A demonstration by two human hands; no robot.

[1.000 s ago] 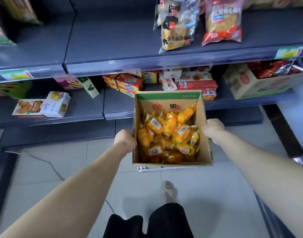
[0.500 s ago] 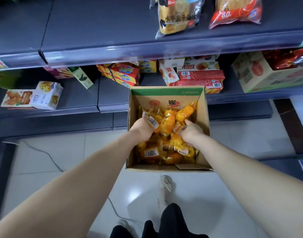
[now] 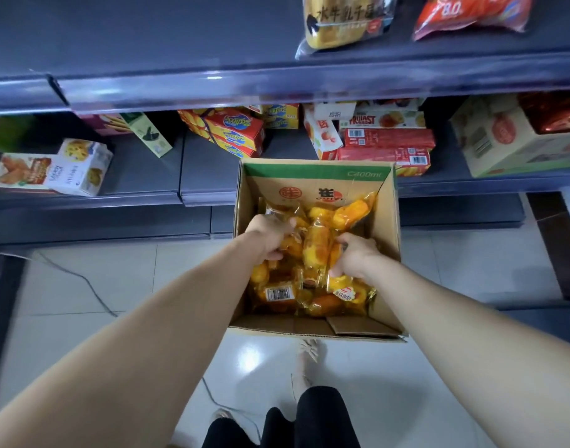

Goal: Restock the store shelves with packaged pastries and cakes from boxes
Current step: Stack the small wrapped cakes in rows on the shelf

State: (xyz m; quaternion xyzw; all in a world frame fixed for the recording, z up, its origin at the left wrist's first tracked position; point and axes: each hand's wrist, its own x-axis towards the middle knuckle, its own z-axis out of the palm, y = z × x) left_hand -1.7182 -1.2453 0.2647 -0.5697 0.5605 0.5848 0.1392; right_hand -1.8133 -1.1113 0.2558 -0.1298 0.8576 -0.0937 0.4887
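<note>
An open cardboard box (image 3: pixel 385 253) sits on the floor against the shelf unit, filled with several orange wrapped pastries (image 3: pixel 316 244). Both hands are inside it. My left hand (image 3: pixel 269 234) grips packets on the left side of the pile. My right hand (image 3: pixel 354 257) is curled around packets on the right side. The fingertips of both hands are buried among the wrappers.
The dark shelf (image 3: pixel 141 176) behind the box holds biscuit cartons (image 3: pixel 228 130), red boxes (image 3: pixel 387 147) and a larger carton (image 3: pixel 503 137) at right. The upper shelf (image 3: pixel 180 43) carries two bagged pastries (image 3: pixel 345 17). A cable (image 3: pixel 83 282) runs across the tiled floor at left.
My hands left the box's outer sides and went into the pile, closing on packets. The view has moved closer to the box and shelves.
</note>
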